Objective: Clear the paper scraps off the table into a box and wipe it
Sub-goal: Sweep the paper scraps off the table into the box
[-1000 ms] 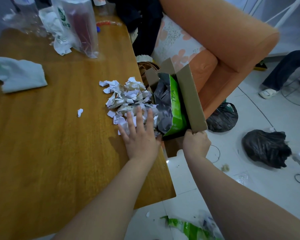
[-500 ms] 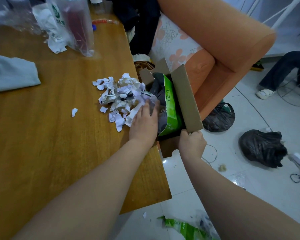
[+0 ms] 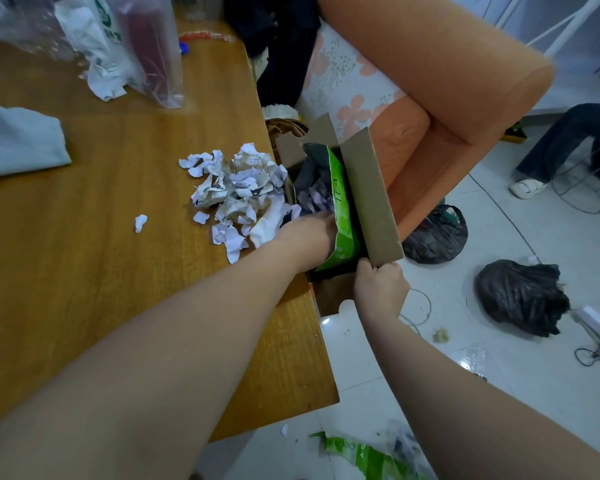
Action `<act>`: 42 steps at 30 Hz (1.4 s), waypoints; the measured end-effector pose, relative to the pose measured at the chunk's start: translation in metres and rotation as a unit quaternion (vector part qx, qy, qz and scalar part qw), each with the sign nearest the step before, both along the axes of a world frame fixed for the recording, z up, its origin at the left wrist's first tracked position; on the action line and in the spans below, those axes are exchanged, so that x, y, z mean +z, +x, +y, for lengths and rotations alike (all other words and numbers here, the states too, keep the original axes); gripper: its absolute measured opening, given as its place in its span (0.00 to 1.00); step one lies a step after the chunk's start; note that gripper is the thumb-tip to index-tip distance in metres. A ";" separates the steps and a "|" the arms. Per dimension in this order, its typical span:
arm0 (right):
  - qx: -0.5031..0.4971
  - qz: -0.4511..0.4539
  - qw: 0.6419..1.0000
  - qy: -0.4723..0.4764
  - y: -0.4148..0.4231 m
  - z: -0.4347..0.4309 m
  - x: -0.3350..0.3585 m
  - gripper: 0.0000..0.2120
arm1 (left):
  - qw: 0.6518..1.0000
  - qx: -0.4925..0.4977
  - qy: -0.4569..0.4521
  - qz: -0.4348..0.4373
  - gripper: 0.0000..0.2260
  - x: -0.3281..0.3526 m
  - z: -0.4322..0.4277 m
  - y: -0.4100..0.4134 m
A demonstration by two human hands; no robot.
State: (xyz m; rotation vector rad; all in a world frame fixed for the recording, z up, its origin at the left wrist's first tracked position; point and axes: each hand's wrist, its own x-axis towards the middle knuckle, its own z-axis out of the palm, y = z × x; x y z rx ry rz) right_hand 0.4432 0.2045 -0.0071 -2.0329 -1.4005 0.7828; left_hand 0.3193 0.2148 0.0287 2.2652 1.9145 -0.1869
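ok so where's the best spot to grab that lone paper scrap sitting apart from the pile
Pinch the lone scrap from above across its narrow width, probably with the left hand, which is nearer. It is crumpled and stands up off the table, clear of the pile.

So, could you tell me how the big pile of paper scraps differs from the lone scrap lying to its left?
The pile of paper scraps is a heap of many crumpled pieces, some brownish; the lone scrap is one small white piece. The pile sits at the table edge beside the box, touching the left hand; the lone scrap lies apart. Both rest on the wooden table.
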 end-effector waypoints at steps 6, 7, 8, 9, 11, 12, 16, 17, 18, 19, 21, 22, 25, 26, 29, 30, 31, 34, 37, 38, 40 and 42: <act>-0.010 0.003 1.000 -0.011 0.000 0.005 0.000 0.13 | 0.973 0.032 0.224 0.036 0.20 -0.015 -0.006 -0.013; -0.011 0.005 1.000 -0.010 0.000 0.005 0.000 0.13 | 0.967 0.112 0.229 -0.024 0.21 -0.016 -0.012 -0.012; -0.011 0.008 1.000 -0.007 -0.001 0.005 0.000 0.13 | 0.949 0.197 0.229 -0.090 0.21 -0.019 -0.016 -0.012; -0.011 0.008 1.000 -0.003 -0.001 0.006 0.000 0.13 | 0.924 0.268 0.233 -0.142 0.21 -0.023 -0.021 -0.012; -0.006 0.003 1.000 0.003 -0.002 0.006 0.000 0.14 | 0.878 0.361 0.255 -0.181 0.22 -0.033 -0.033 -0.012; -0.004 0.001 1.000 0.006 -0.002 0.006 0.000 0.14 | 0.859 0.397 0.264 -0.187 0.23 -0.038 -0.040 -0.014; -0.006 0.006 1.000 0.017 -0.003 0.008 0.000 0.14 | 0.783 0.539 0.216 -0.223 0.30 -0.046 -0.055 -0.021; -0.006 0.007 1.000 0.020 -0.004 0.008 0.000 0.13 | 0.770 0.557 0.205 -0.235 0.31 -0.046 -0.054 -0.023; -0.007 0.007 1.000 0.020 -0.004 0.009 0.000 0.13 | 0.762 0.565 0.195 -0.249 0.31 -0.044 -0.052 -0.024; -0.007 0.006 1.000 0.020 -0.005 0.009 0.000 0.11 | 0.759 0.565 0.189 -0.263 0.31 -0.042 -0.049 -0.024; -0.005 0.003 1.000 0.018 -0.007 0.008 -0.001 0.11 | 0.760 0.554 0.184 -0.286 0.31 -0.041 -0.046 -0.021; -0.004 -0.001 1.000 0.017 -0.008 0.007 -0.002 0.12 | 0.761 0.546 0.187 -0.296 0.31 -0.042 -0.046 -0.020; 0.001 -0.012 1.000 0.018 -0.011 0.005 -0.005 0.16 | 0.755 0.522 0.208 -0.337 0.29 -0.042 -0.045 -0.014; 0.002 -0.014 1.000 0.017 -0.011 0.005 -0.005 0.17 | 0.751 0.514 0.209 -0.359 0.29 -0.041 -0.043 -0.011; -0.002 -0.016 1.000 0.011 -0.012 0.004 -0.006 0.16 | 0.772 0.470 0.191 -0.383 0.35 -0.040 -0.042 -0.005; -0.002 -0.017 1.000 0.012 -0.011 0.003 -0.006 0.16 | 0.795 0.452 0.176 -0.364 0.38 -0.041 -0.043 -0.004; -0.001 -0.020 1.000 0.012 -0.012 0.003 -0.006 0.16 | 0.818 0.435 0.156 -0.342 0.40 -0.043 -0.044 -0.004; -0.001 -0.023 1.000 0.012 -0.012 0.003 -0.007 0.16 | 0.852 0.410 0.111 -0.307 0.42 -0.044 -0.044 -0.005; -0.001 -0.025 1.000 0.012 -0.013 0.003 -0.009 0.15 | 0.854 0.413 0.116 -0.295 0.40 -0.043 -0.044 -0.003; 0.000 -0.026 1.000 0.013 -0.013 0.002 -0.009 0.15 | 0.853 0.416 0.126 -0.289 0.39 -0.044 -0.044 -0.002; 0.003 -0.027 1.000 0.016 -0.013 0.003 -0.010 0.15 | 0.857 0.417 0.147 -0.267 0.36 -0.046 -0.044 -0.002; 0.003 -0.025 1.000 0.014 -0.012 0.003 -0.010 0.15 | 0.860 0.420 0.154 -0.246 0.34 -0.049 -0.043 -0.003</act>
